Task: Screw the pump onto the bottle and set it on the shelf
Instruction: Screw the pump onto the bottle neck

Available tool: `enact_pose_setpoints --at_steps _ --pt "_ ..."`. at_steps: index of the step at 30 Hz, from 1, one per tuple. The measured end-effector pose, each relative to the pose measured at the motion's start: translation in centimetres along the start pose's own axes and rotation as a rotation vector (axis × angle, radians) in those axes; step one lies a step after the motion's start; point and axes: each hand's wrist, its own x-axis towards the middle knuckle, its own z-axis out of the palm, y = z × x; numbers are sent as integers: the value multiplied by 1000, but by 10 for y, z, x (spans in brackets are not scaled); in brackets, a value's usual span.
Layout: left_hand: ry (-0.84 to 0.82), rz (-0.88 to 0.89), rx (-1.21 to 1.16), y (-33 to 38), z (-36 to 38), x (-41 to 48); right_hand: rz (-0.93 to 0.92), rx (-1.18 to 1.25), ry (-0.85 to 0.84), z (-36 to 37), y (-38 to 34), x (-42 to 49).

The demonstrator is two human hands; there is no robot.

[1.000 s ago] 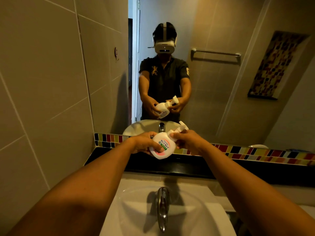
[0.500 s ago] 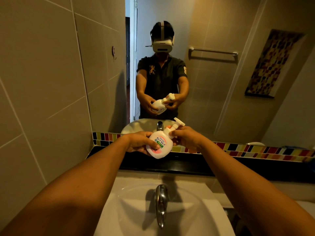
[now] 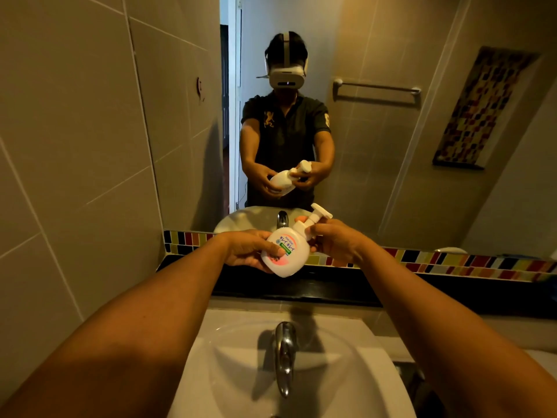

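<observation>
Left hand [image 3: 247, 251] grips the rounded white plastic soap bottle [image 3: 286, 256], tilted right, above the black ledge [image 3: 391, 285] beyond the white basin [image 3: 211, 372]. Right hand [image 3: 337, 242] fingers close around the white pump [image 3: 313, 220] collar.

The dark shelf [image 3: 346, 285] lies bare below the mirror [image 3: 391, 146]. Only the tap [image 3: 283, 351] rises from the sink [image 3: 211, 372] before it.

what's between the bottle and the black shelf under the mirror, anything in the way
Nothing visible. The bottle, held tilted by the left hand and right hand, hangs just above the black shelf, whose visible stretch below and beside it is bare.
</observation>
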Motion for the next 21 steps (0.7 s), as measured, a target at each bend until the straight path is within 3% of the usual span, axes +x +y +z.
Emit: enact_pose_setpoints --at_steps 5,17,21 --pt "-53 -21 -97 0 1 -2 -18 58 -33 -6 2 0" --pt "17 28 -99 -2 2 20 -38 8 139 -8 0 11" --pt "55 37 -8 -1 4 29 30 -149 214 -7 4 18"
